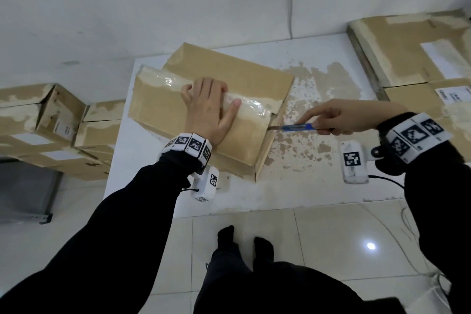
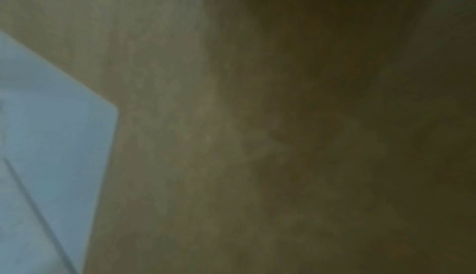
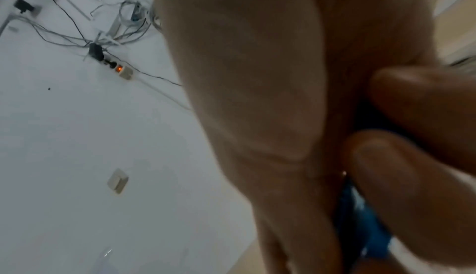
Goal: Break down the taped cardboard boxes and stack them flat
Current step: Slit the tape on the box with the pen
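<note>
A brown cardboard box (image 1: 163, 104) sealed with clear tape lies tilted on the white table (image 1: 318, 186) in the head view. My left hand (image 1: 207, 107) presses flat on its top, fingers spread over the tape strip. My right hand (image 1: 331, 120) grips a blue utility knife (image 1: 297, 127), index finger stretched along its back. The blade tip touches the box's right end at the taped seam. In the right wrist view my fingers (image 3: 412, 176) curl round the blue knife (image 3: 360, 227). The left wrist view is filled by blurred cardboard (image 2: 231, 156).
More taped boxes (image 1: 51, 130) are stacked left of the table, and others (image 1: 413, 58) stand at the back right. The table top is scuffed with brown patches. Cables and a power strip (image 3: 123, 71) lie on the tiled floor. My feet (image 1: 244, 245) stand by the front edge.
</note>
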Motion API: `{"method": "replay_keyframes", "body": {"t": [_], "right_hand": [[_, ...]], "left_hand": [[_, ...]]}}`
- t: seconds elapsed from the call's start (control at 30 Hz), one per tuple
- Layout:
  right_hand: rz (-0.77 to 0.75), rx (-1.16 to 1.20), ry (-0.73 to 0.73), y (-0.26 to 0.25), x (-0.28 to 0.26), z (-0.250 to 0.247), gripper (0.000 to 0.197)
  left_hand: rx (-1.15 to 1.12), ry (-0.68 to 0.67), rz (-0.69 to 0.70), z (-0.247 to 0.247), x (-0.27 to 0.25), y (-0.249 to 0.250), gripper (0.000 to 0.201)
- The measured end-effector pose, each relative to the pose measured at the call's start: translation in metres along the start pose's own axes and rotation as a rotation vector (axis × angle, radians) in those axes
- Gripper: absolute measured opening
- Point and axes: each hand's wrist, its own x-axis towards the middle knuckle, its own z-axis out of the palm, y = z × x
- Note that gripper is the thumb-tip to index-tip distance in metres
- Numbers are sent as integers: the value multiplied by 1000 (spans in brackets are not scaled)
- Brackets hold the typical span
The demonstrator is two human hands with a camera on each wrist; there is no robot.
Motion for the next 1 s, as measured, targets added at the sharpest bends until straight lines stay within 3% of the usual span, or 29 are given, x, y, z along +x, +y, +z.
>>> {"method": "replay_keyframes", "body": {"t": [0.07,0.13,0.27,0.33,0.47,0.53,0.63,0.77,0.87,1.0], "right_hand": [[12,-4,-31,10,-11,5,30],[3,60,31,18,-22,13,31],[-90,198,444,23,-39,26,35],[-133,153,520,19,-34,35,36],[-156,118,550,15,-15,53,34],[-141,84,558,15,-8,61,33],[-117,31,600,14,-5,70,32],[-100,-68,673,13,-4,76,31],[-105,-254,775,15,-3,77,34],[-66,-379,863,7,7,80,35]], "left_hand": [[33,14,-8,1,5,2,35],[67,-44,9,3,7,0,35],[240,-188,129,2,6,3,35],[296,-277,104,1,8,14,32],[-51,-410,-302,3,8,19,32],[-79,-468,-423,4,12,23,27],[-210,-543,-684,6,30,32,40],[-645,-357,-1137,10,46,32,46],[-695,-282,-1191,12,46,35,33],[-739,-269,-1142,17,41,36,33]]}}
